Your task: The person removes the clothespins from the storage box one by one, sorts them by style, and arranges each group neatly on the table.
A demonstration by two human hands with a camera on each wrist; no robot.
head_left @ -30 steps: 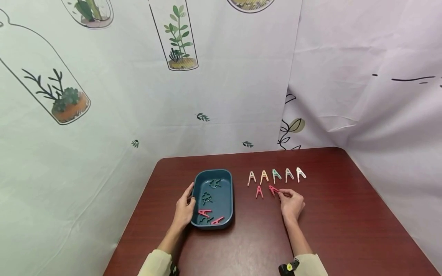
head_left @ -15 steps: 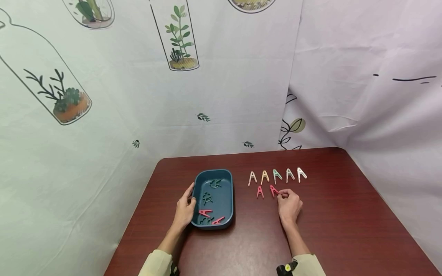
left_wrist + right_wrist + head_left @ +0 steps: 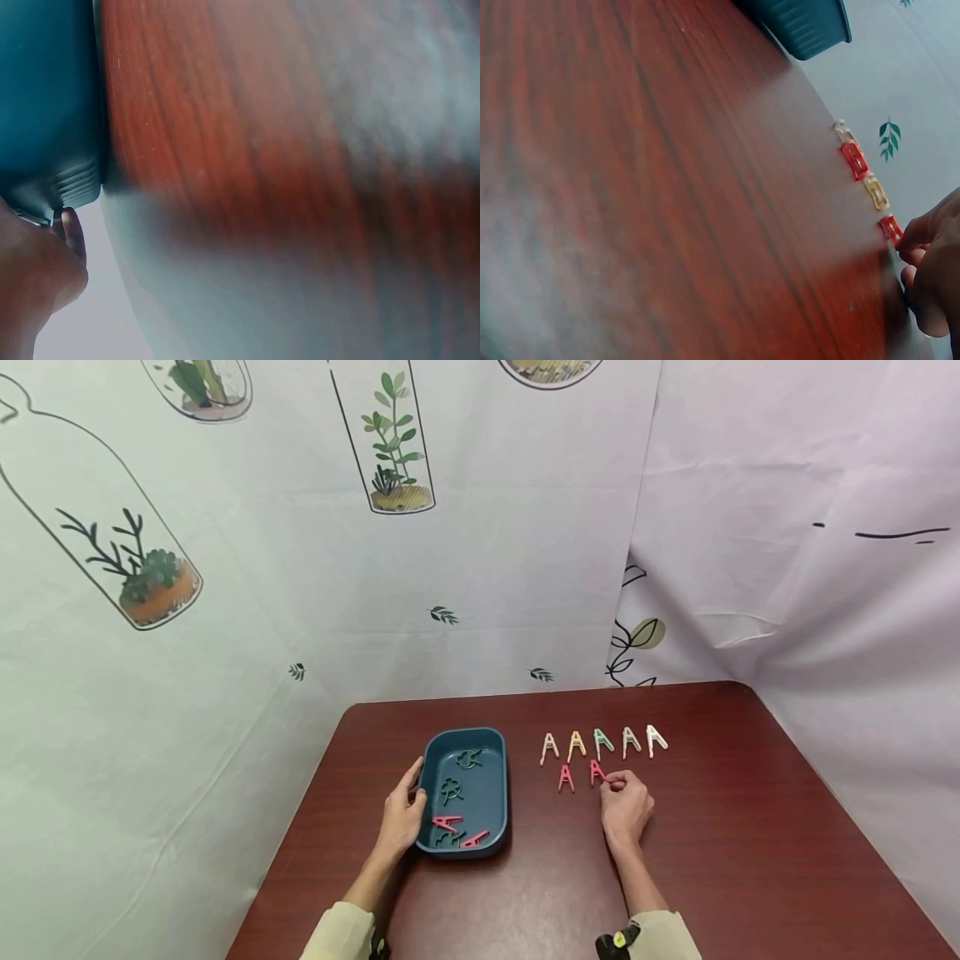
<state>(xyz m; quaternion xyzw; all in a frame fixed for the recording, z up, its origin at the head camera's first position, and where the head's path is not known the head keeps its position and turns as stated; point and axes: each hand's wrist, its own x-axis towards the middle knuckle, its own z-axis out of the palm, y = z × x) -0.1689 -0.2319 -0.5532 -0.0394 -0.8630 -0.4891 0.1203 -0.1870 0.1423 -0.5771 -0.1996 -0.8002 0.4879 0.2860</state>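
Observation:
My left hand (image 3: 401, 814) grips the left side of a dark blue plastic tray (image 3: 498, 793), thumb at the rim and fingers along the outer wall. Inside lie a pink-red clothespin (image 3: 447, 822), another pink-red clothespin (image 3: 475, 839) and three dark green clips, one of them the upper green clip (image 3: 469, 759). On the table, my right hand (image 3: 628, 806) pinches one leg of a pink-red clothespin (image 3: 596, 772) between thumb and fingertips. Left of it another pink-red clothespin (image 3: 566, 777) stands apart, legs toward me.
Behind the pink-red pair runs a row of several pale clothespins, including a yellow clothespin (image 3: 576, 744), a green clothespin (image 3: 603, 742) and a white clothespin (image 3: 656, 740). The brown wooden table (image 3: 555, 893) ends at a printed cloth backdrop (image 3: 517, 568).
The pink-red clothespin at my right fingertips has turned more upright, in line with its neighbour. My right hand has shifted slightly left. The left hand and tray stay put.

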